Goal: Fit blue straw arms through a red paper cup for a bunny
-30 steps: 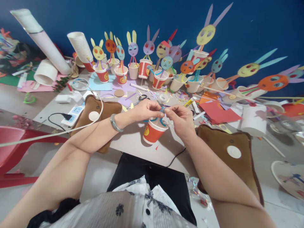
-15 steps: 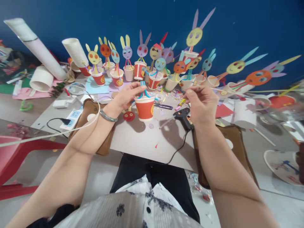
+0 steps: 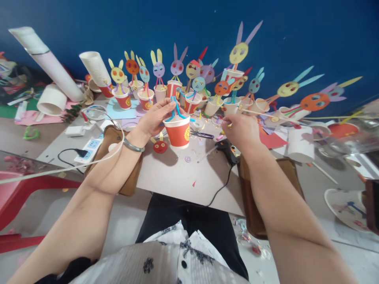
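Note:
My left hand pinches the blue strips that rise from a red and white paper cup, holding the cup just over the table. My right hand is closed above the table to the right, near the black glue gun; its fingertips are turned down, and what they hold, if anything, is hidden. A red round paper face with short yellow ears lies left of the cup. Dark scissors rest behind the cup.
Several paper cups with rabbit faces line the back by the blue wall. A white power strip sits at left. Brown pads lie at the front edge, and the glue gun's cord hangs over it.
The cup has turned and shifted slightly left, with its blue strips now spread apart. My right hand has moved left and turned its fingers downward.

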A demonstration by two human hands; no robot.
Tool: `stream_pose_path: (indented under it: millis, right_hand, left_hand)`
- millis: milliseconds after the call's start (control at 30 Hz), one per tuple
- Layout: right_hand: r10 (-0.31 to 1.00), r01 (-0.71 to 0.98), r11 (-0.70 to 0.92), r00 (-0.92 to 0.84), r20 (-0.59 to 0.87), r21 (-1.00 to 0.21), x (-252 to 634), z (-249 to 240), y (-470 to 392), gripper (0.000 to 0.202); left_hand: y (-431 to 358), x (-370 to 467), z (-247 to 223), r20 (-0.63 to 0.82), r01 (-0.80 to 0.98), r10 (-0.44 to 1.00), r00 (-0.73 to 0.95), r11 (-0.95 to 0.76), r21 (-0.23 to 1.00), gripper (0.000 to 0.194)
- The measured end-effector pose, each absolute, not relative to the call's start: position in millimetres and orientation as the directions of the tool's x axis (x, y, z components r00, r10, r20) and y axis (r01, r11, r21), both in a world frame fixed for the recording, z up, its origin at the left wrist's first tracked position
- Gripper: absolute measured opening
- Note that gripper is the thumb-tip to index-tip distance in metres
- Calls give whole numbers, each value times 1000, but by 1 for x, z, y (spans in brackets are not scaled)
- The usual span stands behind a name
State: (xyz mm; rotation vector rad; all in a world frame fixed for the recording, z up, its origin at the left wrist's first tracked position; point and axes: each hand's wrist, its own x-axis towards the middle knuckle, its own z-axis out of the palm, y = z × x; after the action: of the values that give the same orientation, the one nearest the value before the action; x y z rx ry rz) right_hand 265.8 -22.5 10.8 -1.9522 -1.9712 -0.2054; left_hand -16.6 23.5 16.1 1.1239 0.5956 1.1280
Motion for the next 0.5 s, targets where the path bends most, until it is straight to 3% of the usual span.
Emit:
stream_pose_path:
  millis: [100,300,433,500]
  right_hand:
    - [879,945,71,93,468,-321,271,22,-21,14]
    - [759,779,108,337,558,-618,290,33,-12,20]
    - [816,693,-61,449,364,-718,311,18,-8,60]
    - [908,759,-138,353,224,-636,320,4,-6,62]
  left_hand:
    - [22,-17,17,182,-453,917,356,-1,892,19]
    - [19,-19,21,175,-472,943,282,-22,881,19]
    - [20,-16,18,175,-465,948,264,-34,884,24]
    - [19,-11,13,163,-454,943,289,-14,891,26]
